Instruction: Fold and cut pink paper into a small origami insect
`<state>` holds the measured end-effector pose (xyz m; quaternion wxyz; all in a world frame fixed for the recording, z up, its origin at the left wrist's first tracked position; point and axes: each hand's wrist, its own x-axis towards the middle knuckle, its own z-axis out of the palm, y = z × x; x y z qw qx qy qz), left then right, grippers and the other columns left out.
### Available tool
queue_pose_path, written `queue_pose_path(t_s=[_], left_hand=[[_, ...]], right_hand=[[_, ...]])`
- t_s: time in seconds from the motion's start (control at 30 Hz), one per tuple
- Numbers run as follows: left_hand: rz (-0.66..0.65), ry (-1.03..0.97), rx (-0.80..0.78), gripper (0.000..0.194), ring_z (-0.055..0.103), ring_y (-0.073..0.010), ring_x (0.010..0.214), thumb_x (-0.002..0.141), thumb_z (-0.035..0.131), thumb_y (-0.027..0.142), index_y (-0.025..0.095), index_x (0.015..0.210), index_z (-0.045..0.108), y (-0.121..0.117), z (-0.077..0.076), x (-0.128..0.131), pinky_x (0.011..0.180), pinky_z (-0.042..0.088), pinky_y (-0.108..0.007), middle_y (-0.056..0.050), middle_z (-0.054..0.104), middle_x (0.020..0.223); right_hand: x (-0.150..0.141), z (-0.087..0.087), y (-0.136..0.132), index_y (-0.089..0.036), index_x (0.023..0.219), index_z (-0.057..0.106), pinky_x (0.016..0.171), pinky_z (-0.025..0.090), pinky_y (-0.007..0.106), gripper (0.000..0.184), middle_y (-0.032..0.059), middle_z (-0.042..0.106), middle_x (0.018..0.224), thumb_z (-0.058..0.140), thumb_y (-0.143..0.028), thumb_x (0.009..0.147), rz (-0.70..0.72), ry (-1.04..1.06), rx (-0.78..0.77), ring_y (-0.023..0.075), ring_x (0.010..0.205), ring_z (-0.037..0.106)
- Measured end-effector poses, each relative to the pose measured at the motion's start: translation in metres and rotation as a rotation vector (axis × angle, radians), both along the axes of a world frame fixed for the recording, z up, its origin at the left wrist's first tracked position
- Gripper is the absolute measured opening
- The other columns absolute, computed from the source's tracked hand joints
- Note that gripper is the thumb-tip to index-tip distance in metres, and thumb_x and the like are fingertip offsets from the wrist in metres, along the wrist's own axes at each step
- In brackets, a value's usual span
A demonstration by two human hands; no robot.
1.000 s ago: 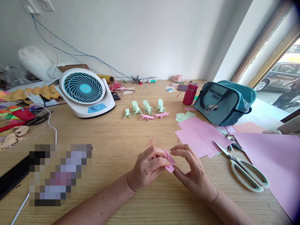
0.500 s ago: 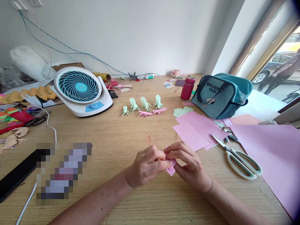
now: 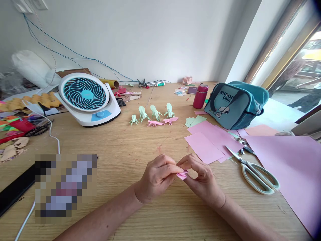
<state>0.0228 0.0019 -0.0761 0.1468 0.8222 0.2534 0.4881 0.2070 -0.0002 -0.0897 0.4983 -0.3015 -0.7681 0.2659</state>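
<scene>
A small folded pink paper piece (image 3: 182, 174) is pinched between both my hands just above the wooden table (image 3: 120, 147). My left hand (image 3: 157, 176) curls its fingers onto the paper's left side. From the right, my right hand (image 3: 202, 179) closes thumb and fingers on the same piece. Most of the paper is hidden by my fingers. Several finished green paper figures (image 3: 150, 114) and two pink ones (image 3: 162, 122) stand in a row further back.
Pink paper sheets (image 3: 209, 140) and a large pink sheet (image 3: 291, 167) lie right, with scissors (image 3: 255, 172) between them. A teal bag (image 3: 234, 103), red bottle (image 3: 200, 96) and white desk fan (image 3: 86, 98) stand behind. Paper scraps (image 3: 15, 127) and a white cable (image 3: 54, 135) lie left.
My hands have closed together over the pink paper, which stood up visibly between them a second ago and now lies flatter and mostly covered.
</scene>
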Motion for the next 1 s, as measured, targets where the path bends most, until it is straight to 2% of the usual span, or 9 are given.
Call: queue_pose_path(t_s=[0.07,0.13,0.23,0.37,0.5,0.73,1.0], left_hand=[[0.054,-0.078,-0.228,0.004,0.058,-0.0102,0.067,0.09,0.066,0.019,0.019,0.088,0.07,0.0,0.001,0.004,0.059,0.047,-0.02,-0.001,0.065,0.078],[0.092,-0.149,-0.482,0.009,0.056,-0.0095,0.062,0.088,0.068,0.025,0.018,0.083,0.067,0.001,0.0,0.008,0.054,0.043,-0.02,-0.001,0.067,0.076],[0.124,-0.24,-0.707,0.017,0.059,-0.0109,0.062,0.085,0.07,0.031,0.016,0.081,0.064,0.002,-0.003,0.011,0.054,0.045,-0.021,-0.002,0.068,0.077],[0.189,-0.277,-0.752,0.018,0.061,-0.0127,0.064,0.082,0.072,0.03,0.015,0.077,0.063,0.004,-0.005,0.011,0.058,0.048,-0.023,-0.003,0.068,0.075],[0.197,-0.285,-0.761,0.02,0.059,-0.0119,0.063,0.082,0.073,0.031,0.015,0.074,0.063,0.005,-0.004,0.011,0.059,0.048,-0.022,-0.002,0.067,0.072],[0.182,-0.31,-0.749,0.024,0.051,-0.0097,0.061,0.085,0.069,0.034,0.015,0.072,0.06,0.005,-0.004,0.012,0.059,0.043,-0.021,0.001,0.06,0.067],[0.109,-0.359,-0.891,0.029,0.046,-0.0085,0.058,0.089,0.062,0.04,0.016,0.073,0.053,0.002,0.001,0.015,0.056,0.04,-0.02,0.004,0.051,0.063]], right_hand=[[-0.002,-0.004,0.0,-0.021,0.079,0.06,0.068,0.047,0.029,0.012,-0.0002,0.063,0.075,0.062,-0.021,0.091,0.004,0.059,-0.223,0.0151,0.071,0.059],[-0.005,-0.008,0.0,-0.02,0.075,0.057,0.066,0.046,0.027,0.021,-0.0014,0.059,0.071,0.064,-0.032,0.091,0.043,0.143,-0.433,0.0139,0.068,0.055],[-0.01,-0.015,0.002,-0.02,0.071,0.052,0.063,0.042,0.026,0.033,-0.0021,0.056,0.067,0.066,-0.045,0.088,0.115,0.265,-0.615,0.013,0.065,0.05],[-0.016,-0.017,0.004,-0.02,0.067,0.049,0.054,0.034,0.025,0.042,-0.0032,0.053,0.06,0.07,-0.053,0.081,0.121,0.342,-0.719,0.0116,0.058,0.043],[-0.017,-0.016,0.005,-0.019,0.066,0.052,0.055,0.031,0.025,0.042,-0.003,0.053,0.059,0.071,-0.054,0.08,0.108,0.366,-0.766,0.0111,0.058,0.041],[-0.015,-0.016,0.006,-0.018,0.066,0.053,0.057,0.03,0.025,0.044,-0.003,0.05,0.06,0.068,-0.056,0.082,0.097,0.34,-0.762,0.0114,0.058,0.039],[-0.017,-0.016,0.004,-0.019,0.068,0.05,0.057,0.028,0.026,0.042,-0.0035,0.046,0.062,0.066,-0.053,0.085,0.125,0.379,-0.758,0.0113,0.06,0.036]])
